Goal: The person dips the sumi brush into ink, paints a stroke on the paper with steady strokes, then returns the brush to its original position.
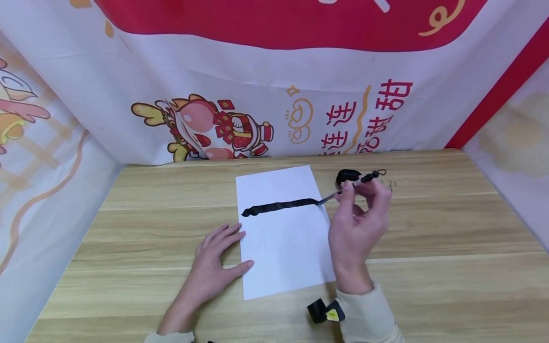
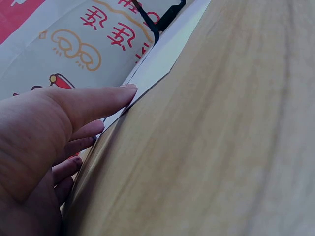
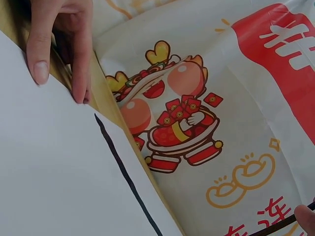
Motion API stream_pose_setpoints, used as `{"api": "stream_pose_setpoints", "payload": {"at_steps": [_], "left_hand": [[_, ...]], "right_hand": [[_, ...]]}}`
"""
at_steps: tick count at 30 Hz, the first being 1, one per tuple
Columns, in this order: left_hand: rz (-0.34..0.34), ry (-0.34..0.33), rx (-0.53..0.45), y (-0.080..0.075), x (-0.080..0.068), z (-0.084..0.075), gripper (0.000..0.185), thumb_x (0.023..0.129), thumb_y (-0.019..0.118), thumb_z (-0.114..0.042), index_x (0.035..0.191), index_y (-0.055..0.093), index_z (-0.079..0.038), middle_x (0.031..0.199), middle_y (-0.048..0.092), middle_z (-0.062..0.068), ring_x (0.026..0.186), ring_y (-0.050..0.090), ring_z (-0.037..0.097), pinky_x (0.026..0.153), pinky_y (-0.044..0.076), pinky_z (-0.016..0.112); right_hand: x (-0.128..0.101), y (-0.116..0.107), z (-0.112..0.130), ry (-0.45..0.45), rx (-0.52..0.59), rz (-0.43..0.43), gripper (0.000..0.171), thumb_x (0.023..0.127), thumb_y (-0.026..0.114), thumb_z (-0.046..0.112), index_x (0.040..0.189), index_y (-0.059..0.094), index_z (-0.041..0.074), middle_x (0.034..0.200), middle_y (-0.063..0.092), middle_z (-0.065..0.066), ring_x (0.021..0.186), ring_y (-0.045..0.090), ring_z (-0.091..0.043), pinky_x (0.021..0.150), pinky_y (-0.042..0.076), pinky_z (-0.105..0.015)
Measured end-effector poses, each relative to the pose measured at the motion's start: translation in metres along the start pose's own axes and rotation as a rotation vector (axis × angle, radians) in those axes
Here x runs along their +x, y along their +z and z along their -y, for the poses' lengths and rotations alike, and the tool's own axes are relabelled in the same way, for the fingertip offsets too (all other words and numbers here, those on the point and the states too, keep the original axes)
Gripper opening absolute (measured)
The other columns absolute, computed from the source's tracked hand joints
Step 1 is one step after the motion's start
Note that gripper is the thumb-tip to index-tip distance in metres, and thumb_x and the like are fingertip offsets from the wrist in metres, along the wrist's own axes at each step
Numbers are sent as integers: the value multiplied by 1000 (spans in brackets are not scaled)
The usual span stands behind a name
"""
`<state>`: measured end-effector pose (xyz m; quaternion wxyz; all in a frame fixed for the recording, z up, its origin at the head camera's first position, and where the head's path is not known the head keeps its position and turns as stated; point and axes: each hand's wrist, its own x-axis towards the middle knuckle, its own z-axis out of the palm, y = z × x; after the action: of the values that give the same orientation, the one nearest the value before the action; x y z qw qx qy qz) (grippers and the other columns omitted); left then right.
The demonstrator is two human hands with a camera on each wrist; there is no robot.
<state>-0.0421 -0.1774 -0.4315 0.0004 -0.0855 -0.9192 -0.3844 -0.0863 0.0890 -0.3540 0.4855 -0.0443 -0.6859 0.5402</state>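
Note:
A white sheet of paper [image 1: 285, 257] lies on the wooden table, with a long black brushstroke [image 1: 279, 206] running across its upper part. My right hand [image 1: 360, 224] pinches a paintbrush [image 1: 370, 177] between thumb and fingers. The brush tip meets the right end of the stroke, near the sheet's right edge. My left hand [image 1: 216, 259] rests at the left edge of the sheet, thumb and fingers spread and fingertips on the margin. In the left wrist view, its thumb [image 2: 106, 101] lies on the paper. Part of the brush [image 3: 275, 227] shows in the right wrist view.
Behind the right hand stands a rounded black object [image 1: 347, 176], partly overlapped by the brush. A black wrist device [image 1: 318, 310] sits by the right sleeve. Printed cloth [image 1: 274, 71] with cartoon figures walls the table's back and sides.

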Motion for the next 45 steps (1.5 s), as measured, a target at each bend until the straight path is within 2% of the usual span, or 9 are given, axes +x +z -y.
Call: {"api": "stream_pose_setpoints", "payload": {"at_steps": [9, 23, 31, 36, 41, 45], "left_hand": [[-5, 8, 3, 0, 0, 0, 65, 87, 90, -38, 145, 68, -19, 165, 54, 2, 158, 37, 40, 125, 22, 74], [-2, 5, 1, 1, 0, 1, 66, 87, 90, -38, 146, 68, -19, 166, 53, 3, 159, 36, 40, 125, 21, 75], [6, -5, -2, 0, 0, 1, 66, 87, 90, -40, 146, 68, -19, 166, 53, 2, 159, 35, 40, 126, 21, 75], [-1, -7, 1, 1, 0, 2, 66, 87, 90, -38, 146, 68, -19, 166, 53, 2, 159, 35, 40, 126, 20, 75], [-1, 8, -3, 3, 0, 2, 66, 87, 90, -39, 146, 68, -20, 166, 54, 1, 159, 36, 40, 125, 21, 75], [-5, 8, 1, 1, 0, 2, 65, 87, 90, -38, 145, 68, -19, 165, 54, 1, 159, 37, 40, 125, 22, 75]], "right_hand": [[2, -2, -1, -13, -10, -12, 27, 108, 65, 11, 125, 58, -9, 110, 71, -6, 95, 70, -8, 73, 62, -17], [5, -4, 0, -14, 10, -40, 27, 106, 67, 10, 124, 59, -8, 109, 67, 12, 90, 71, -8, 69, 61, -16], [6, -4, 0, -1, 18, -50, 27, 106, 67, 8, 125, 59, -8, 108, 68, -5, 93, 72, -12, 71, 61, -15], [9, -7, 4, 13, 46, -48, 26, 106, 66, 8, 126, 58, -7, 109, 67, 0, 98, 72, -16, 75, 64, -20], [27, -22, 18, 44, 189, -145, 25, 102, 68, 1, 125, 60, -1, 108, 66, -3, 95, 73, -23, 76, 66, -28], [47, -43, 24, 47, 235, -138, 27, 101, 68, -4, 126, 58, 1, 108, 65, -7, 95, 73, -24, 74, 66, -26]]}}
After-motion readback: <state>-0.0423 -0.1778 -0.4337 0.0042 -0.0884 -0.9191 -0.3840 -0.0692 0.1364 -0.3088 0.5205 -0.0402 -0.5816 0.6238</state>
